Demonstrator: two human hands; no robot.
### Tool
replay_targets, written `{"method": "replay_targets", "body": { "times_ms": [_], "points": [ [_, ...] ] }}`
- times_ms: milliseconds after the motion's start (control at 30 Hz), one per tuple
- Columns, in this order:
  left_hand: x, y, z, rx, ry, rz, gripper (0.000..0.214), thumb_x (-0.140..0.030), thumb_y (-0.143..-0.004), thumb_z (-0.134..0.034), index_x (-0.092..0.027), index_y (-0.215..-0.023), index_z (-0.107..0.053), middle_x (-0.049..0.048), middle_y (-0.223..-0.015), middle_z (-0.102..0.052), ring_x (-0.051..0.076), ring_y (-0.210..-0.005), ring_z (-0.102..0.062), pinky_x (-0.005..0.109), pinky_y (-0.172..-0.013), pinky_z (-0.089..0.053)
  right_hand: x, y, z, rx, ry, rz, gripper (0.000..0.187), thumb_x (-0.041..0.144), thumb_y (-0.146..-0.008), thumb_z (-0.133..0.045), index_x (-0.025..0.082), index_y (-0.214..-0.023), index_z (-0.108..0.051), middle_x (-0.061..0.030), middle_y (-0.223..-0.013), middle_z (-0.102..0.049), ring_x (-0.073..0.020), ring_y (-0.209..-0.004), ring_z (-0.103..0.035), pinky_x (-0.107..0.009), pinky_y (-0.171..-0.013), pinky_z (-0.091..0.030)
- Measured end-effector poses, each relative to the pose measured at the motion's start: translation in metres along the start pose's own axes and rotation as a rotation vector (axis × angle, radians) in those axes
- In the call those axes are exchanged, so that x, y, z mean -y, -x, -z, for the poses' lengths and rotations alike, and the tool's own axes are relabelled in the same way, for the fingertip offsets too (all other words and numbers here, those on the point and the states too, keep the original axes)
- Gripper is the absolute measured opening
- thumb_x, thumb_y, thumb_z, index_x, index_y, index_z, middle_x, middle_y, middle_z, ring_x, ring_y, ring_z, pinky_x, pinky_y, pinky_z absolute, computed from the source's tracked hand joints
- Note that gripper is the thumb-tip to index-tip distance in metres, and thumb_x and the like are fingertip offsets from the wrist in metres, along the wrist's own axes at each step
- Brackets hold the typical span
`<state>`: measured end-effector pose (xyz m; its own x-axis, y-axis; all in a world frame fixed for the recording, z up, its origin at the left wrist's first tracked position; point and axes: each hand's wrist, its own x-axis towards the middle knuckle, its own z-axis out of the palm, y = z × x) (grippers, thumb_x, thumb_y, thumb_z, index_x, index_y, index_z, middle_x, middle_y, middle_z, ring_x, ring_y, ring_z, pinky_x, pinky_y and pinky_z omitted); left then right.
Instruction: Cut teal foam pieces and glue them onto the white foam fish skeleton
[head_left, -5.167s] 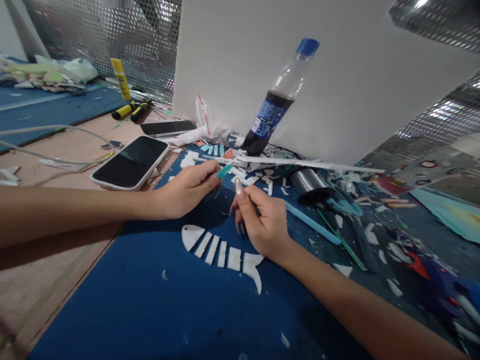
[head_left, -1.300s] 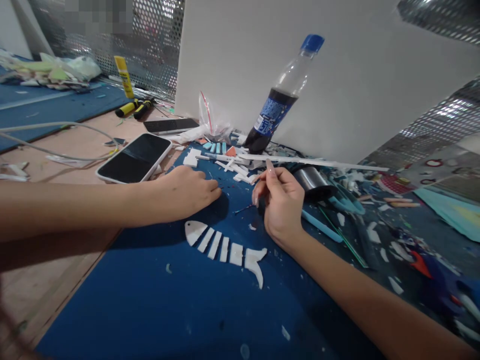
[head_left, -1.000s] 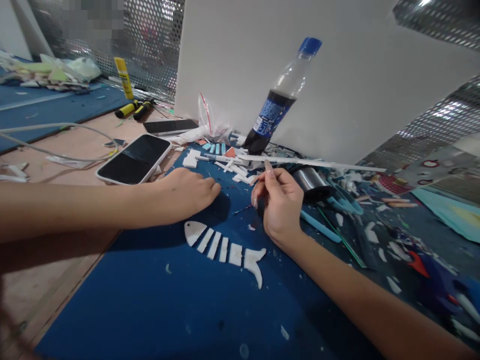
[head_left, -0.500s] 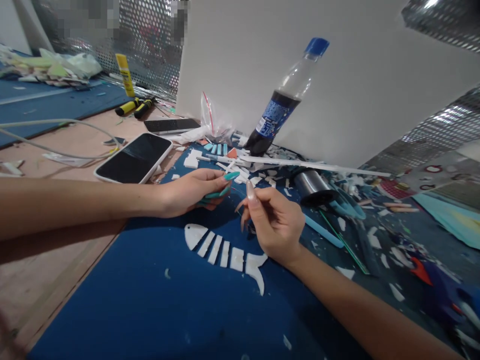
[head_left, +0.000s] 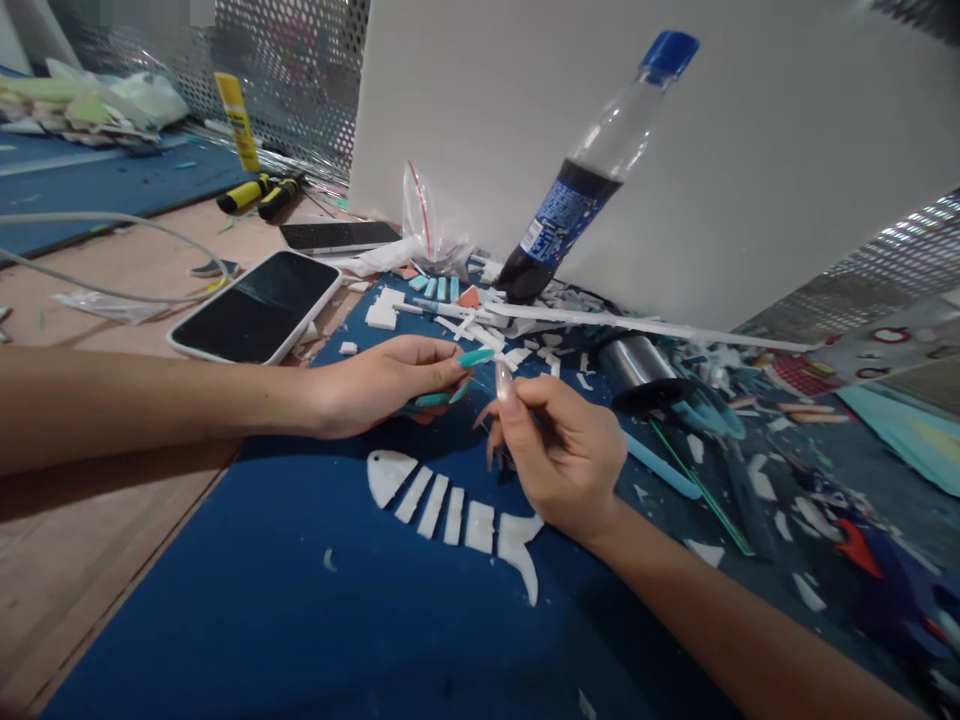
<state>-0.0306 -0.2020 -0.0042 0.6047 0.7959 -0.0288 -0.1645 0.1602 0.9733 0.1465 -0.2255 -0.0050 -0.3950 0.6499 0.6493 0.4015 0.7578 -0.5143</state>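
Observation:
Both of my hands are held close together above the blue mat, fingertips nearly meeting. My left hand (head_left: 420,380), with teal nails, is pinched closed. My right hand (head_left: 566,450), with pale pink nails, has its thumb and forefinger pinched together. A faint, thin clear thread (head_left: 481,386) shows between the fingers; most of it is too fine to follow. Below the hands lies a white fish shape in separate pieces: a head (head_left: 390,478) with a small eye hole, several narrow strips (head_left: 433,506), a wider piece (head_left: 480,527) and a forked tail (head_left: 519,550), partly behind my right hand.
A spool (head_left: 645,370) lies right of my hands, near a tilted cola bottle (head_left: 562,215) and a long white strip (head_left: 637,325). White scraps cover the back and right. A phone (head_left: 259,305), cable and glue tube (head_left: 238,120) are at left; a blue tool (head_left: 900,590) at right.
My fingertips have come closer together, the left thumb nail now almost touching the right thumb. The camera view has shifted slightly. The fish pieces keep their arrangement.

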Motion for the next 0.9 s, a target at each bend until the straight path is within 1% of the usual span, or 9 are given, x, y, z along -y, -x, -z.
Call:
{"method": "replay_targets", "body": {
  "times_ms": [167, 500, 667, 900],
  "points": [
    [0.0001, 0.0002, -0.0005, -0.015, 0.018, 0.003, 0.027, -0.02, -0.09, -0.04, -0.014, -0.064, -0.043, -0.0035, -0.055, -0.037, 0.005, -0.047, -0.034, 0.017, -0.045, -0.03, -0.0005, 0.0019, 0.0004, 0.001, -0.032, -0.017, 0.016, 0.008, -0.084, -0.05, 0.017, -0.071, -0.051, 0.0064, -0.049, -0.053, -0.003, -0.039, -0.05, -0.015, -0.044, -0.042],
    [0.0007, -0.0005, 0.0004, -0.003, 0.065, 0.014, 0.027, -0.022, -0.088, -0.044, -0.014, -0.063, -0.043, -0.0039, -0.055, -0.035, 0.005, -0.045, -0.032, 0.018, -0.043, -0.028, 0.0002, 0.0014, 0.0002, -0.001, -0.033, -0.028, 0.016, 0.009, -0.084, -0.05, 0.017, -0.07, -0.051, 0.0061, -0.049, -0.053, -0.0031, -0.039, -0.05, -0.015, -0.043, -0.041],
    [-0.0005, -0.0005, -0.0001, -0.003, 0.058, 0.024, 0.027, -0.022, -0.088, -0.044, -0.014, -0.062, -0.042, -0.0037, -0.054, -0.036, 0.005, -0.046, -0.032, 0.017, -0.044, -0.028, 0.0018, 0.0, 0.0004, 0.004, -0.036, -0.023, 0.017, 0.01, -0.084, -0.049, 0.018, -0.069, -0.05, 0.0064, -0.048, -0.053, -0.0034, -0.038, -0.049, -0.015, -0.042, -0.041],
    [0.0004, 0.0001, 0.0004, 0.007, 0.009, 0.014, 0.026, -0.022, -0.09, -0.041, -0.013, -0.065, -0.044, -0.0036, -0.055, -0.036, 0.005, -0.047, -0.032, 0.017, -0.046, -0.028, 0.0015, -0.0009, -0.0003, 0.006, 0.024, -0.01, 0.017, 0.011, -0.085, -0.048, 0.018, -0.069, -0.051, 0.0059, -0.048, -0.052, -0.004, -0.04, -0.049, -0.016, -0.043, -0.04]
  ]
}}
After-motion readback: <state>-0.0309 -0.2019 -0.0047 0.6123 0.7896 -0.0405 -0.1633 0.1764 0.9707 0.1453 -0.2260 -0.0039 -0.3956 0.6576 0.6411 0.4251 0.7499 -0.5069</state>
